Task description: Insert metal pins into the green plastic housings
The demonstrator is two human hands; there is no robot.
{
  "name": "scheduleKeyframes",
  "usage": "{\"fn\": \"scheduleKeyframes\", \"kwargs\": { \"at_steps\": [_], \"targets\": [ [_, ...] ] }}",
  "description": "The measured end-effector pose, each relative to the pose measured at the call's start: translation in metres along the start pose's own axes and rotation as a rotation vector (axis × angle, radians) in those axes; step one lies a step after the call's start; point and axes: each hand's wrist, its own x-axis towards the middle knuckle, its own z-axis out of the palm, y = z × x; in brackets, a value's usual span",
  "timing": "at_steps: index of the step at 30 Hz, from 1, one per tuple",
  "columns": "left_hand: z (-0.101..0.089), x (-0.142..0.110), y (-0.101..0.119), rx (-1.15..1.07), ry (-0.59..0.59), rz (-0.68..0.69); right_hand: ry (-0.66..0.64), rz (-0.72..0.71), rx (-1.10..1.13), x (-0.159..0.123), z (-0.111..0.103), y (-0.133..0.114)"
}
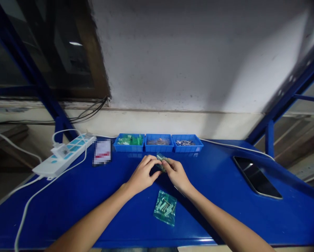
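Note:
Over the middle of the blue table, my left hand (142,175) and my right hand (177,175) meet at a small greenish clear plastic bag (160,168). Fingers and thumbs of both hands pinch it near its upper part, and they cover much of it. What it contains is hard to make out. Closer to the table's front edge lies a second green clear bag (165,208), flat, with white plugs and screws showing through. Just beyond my hands three blue trays stand in a row: the left tray (129,147) with green and white pieces, the middle tray (159,148) with small brownish parts, the right tray (187,148) with metal screws.
At left a white power strip (65,157) carries a plugged-in adapter, its white cable (28,206) running down across the table (107,224). A blurred card (102,152) lies beside it. A dark phone (258,177) rests at right. Blue metal posts flank the table; a wall stands behind.

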Motion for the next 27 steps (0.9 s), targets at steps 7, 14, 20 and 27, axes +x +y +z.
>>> {"fn": "scheduleKeyframes", "kwargs": {
  "at_steps": [7, 14, 20, 27],
  "targets": [
    [-0.005, 0.011, 0.004, -0.593, -0.008, -0.472, -0.036, -0.412, -0.344, -0.006, 0.001, 0.002],
    [-0.078, 0.047, -0.036, -0.010, 0.250, -0.621, -0.084, -0.409, -0.336, -0.008, -0.003, -0.004],
    [-0.104, 0.087, -0.071, 0.341, 0.260, -0.719, -0.055, -0.398, -0.347, -0.005, -0.013, -0.005],
    [-0.079, 0.099, -0.065, 0.703, 0.076, -0.697, -0.020, -0.388, -0.346, -0.003, -0.021, -0.010]
  ]
}}
